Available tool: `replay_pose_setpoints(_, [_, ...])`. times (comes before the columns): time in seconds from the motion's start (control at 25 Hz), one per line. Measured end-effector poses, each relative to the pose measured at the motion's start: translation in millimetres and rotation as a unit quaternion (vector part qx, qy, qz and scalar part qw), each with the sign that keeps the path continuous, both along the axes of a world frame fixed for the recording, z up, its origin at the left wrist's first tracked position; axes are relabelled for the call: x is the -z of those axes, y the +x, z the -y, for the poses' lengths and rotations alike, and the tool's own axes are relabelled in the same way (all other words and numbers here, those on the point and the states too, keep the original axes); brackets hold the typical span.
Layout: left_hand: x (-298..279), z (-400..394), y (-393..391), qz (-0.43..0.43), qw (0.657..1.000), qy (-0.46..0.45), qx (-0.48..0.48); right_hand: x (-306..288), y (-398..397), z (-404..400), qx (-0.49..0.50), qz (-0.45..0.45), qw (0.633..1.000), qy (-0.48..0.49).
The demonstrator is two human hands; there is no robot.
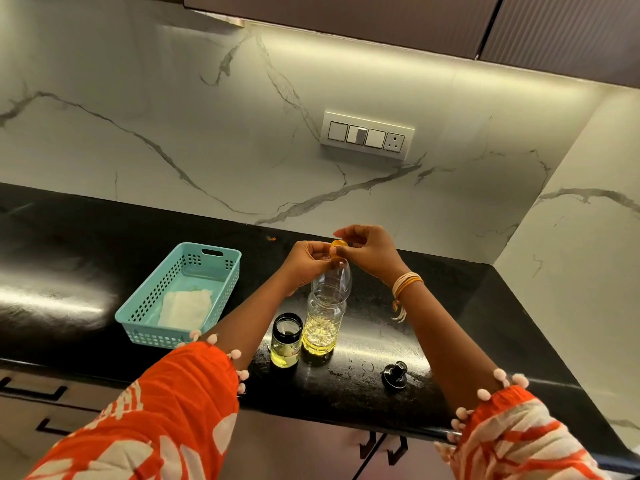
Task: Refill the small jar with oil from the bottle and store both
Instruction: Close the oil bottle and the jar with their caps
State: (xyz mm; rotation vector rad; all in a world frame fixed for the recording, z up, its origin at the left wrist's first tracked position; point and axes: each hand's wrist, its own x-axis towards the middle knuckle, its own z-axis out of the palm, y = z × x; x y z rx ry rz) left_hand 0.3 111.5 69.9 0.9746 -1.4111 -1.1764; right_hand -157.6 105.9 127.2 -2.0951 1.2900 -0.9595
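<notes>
- The left hand (308, 261) has its fingers curled around the neck of the plastic oil bottle (325, 306), gripping it just under the mouth.
- The right hand (367, 249) pinches the yellow cap (339, 243) between thumb and fingertips, right at the top of the bottle; whether the cap sits on the mouth or is just clear of it cannot be told.
- Both hands meet over the bottle's top, touching or nearly so, with the bottle body hanging below them in full view.
- The bottle stands upright on the black worktop (69, 271), near its front edge, with yellow oil filling roughly its lower half.
- The small jar (286, 340) stands touching or just beside the bottle on its left, below the left forearm, open at the top, with a little yellow oil at the bottom.
- The jar's black lid (394, 375) lies on the worktop to the right of the bottle, close to the front edge and below the right forearm, apart from both containers.
- A teal plastic basket (180, 296) sits further left on the worktop, with a white cloth (185, 308) lying in it.
- Thread bands (405, 284) circle the right wrist.
</notes>
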Motion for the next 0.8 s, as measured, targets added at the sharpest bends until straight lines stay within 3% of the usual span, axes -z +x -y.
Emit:
replay_pose_setpoints(0.16, [2.9,0.5,-3.6,-0.002,1.0,-0.01,-0.016,1.9,-6.1,-3.2,-0.044,0.026,0.999,0.011])
replay_pose_setpoints(0.52, [11.2,1.4,-5.5,0.019,0.997,-0.05,-0.051,22.4,17.8,-12.2,0.11,0.047,0.99,-0.08])
replay_pose_setpoints(0.8, [13.2,0.4,-6.0,0.017,0.997,-0.052,-0.049,11.3,7.7,-7.0,0.031,0.038,0.999,0.003])
